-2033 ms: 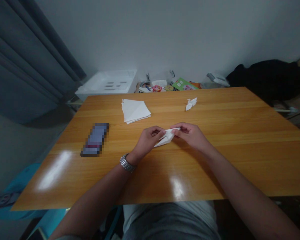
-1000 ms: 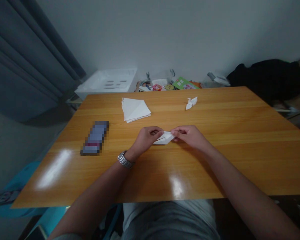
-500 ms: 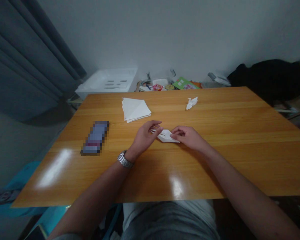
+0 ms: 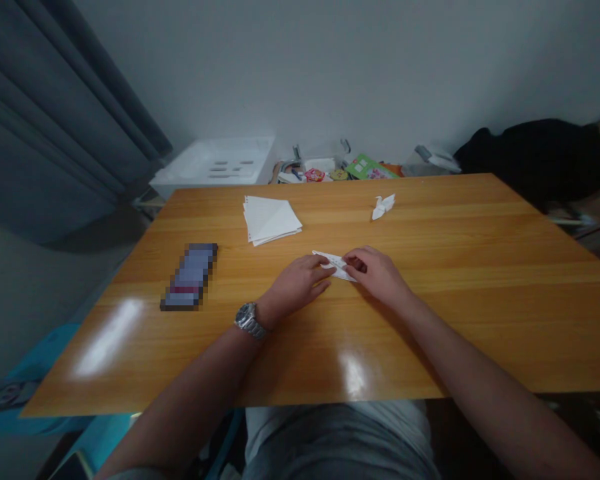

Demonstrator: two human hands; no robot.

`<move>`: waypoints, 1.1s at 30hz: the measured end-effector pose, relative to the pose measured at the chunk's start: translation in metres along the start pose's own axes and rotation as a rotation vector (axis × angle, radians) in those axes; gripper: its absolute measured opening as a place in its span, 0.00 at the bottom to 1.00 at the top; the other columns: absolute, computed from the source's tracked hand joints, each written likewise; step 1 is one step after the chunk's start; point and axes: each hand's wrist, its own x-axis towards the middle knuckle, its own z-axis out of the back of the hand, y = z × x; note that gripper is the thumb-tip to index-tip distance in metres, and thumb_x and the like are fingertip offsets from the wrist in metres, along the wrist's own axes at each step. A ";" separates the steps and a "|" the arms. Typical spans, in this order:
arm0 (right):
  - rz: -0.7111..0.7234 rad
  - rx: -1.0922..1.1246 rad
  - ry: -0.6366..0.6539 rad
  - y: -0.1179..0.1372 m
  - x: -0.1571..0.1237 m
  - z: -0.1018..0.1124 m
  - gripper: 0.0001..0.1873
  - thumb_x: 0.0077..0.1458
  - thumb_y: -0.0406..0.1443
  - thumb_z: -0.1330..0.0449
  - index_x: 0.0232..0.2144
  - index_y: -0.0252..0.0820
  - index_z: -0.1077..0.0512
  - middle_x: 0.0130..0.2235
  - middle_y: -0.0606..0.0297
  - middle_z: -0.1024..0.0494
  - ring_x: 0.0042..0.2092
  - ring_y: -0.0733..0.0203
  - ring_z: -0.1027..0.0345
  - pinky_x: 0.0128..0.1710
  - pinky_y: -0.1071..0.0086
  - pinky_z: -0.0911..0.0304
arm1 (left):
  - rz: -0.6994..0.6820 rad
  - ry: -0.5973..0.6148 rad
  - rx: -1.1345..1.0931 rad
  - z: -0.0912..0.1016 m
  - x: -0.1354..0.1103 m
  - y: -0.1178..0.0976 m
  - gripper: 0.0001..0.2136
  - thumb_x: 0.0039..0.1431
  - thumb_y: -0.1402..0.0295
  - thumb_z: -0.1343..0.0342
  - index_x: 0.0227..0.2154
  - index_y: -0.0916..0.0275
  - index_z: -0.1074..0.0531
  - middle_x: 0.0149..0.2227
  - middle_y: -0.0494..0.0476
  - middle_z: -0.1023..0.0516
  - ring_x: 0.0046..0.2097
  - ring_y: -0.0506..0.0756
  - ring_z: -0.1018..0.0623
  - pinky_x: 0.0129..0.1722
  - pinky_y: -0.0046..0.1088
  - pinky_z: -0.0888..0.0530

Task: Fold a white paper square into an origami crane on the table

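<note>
A small folded white paper (image 4: 338, 264) lies on the wooden table in front of me, long and narrow in shape. At its left end, the fingertips of my left hand (image 4: 300, 280) press on the paper, with the thumb low along the near side. My right hand (image 4: 376, 270) pinches the right end between thumb and fingers. Parts of the folds are hidden under both hands. Farther back on the right sits a white paper crane (image 4: 383, 207).
A stack of white paper sheets (image 4: 271, 220) rests at the back left of the table (image 4: 455, 267). A pixelated phone (image 4: 190, 277) lies nearer on the left. Beyond the far edge are a white foam tray (image 4: 220, 160), a green packet (image 4: 367, 167) and dark cloth (image 4: 540, 160).
My left hand has turned palm-down, its fingers now on top of the paper. The paper looks narrower and lies at a different slant. My right hand keeps its pinch at the right end.
</note>
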 end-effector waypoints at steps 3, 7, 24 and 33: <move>0.164 -0.066 0.035 -0.003 0.001 0.001 0.08 0.60 0.35 0.38 0.41 0.43 0.21 0.42 0.56 0.21 0.43 0.54 0.27 0.45 0.61 0.32 | 0.029 0.018 0.026 0.000 -0.001 -0.001 0.17 0.68 0.66 0.48 0.58 0.58 0.29 0.55 0.63 0.28 0.55 0.60 0.27 0.58 0.41 0.30; 0.298 -0.149 0.131 -0.008 0.001 0.000 0.09 0.62 0.35 0.38 0.42 0.44 0.19 0.48 0.55 0.19 0.50 0.50 0.27 0.52 0.55 0.33 | 0.028 0.017 0.056 0.002 0.000 -0.002 0.18 0.67 0.64 0.47 0.58 0.57 0.28 0.55 0.63 0.29 0.55 0.61 0.28 0.58 0.43 0.31; 0.344 -0.139 0.175 -0.012 0.005 0.001 0.10 0.61 0.31 0.39 0.40 0.44 0.18 0.47 0.55 0.17 0.49 0.50 0.25 0.52 0.53 0.31 | 0.016 0.079 0.072 0.002 0.003 0.006 0.15 0.71 0.65 0.51 0.54 0.60 0.26 0.56 0.60 0.24 0.54 0.59 0.24 0.55 0.37 0.27; 0.340 -0.102 0.184 -0.011 0.005 0.001 0.07 0.62 0.33 0.39 0.39 0.45 0.19 0.47 0.56 0.18 0.48 0.51 0.26 0.51 0.56 0.32 | 0.053 -0.014 0.026 -0.001 0.008 0.003 0.12 0.69 0.61 0.48 0.48 0.57 0.23 0.47 0.58 0.22 0.46 0.57 0.24 0.47 0.34 0.27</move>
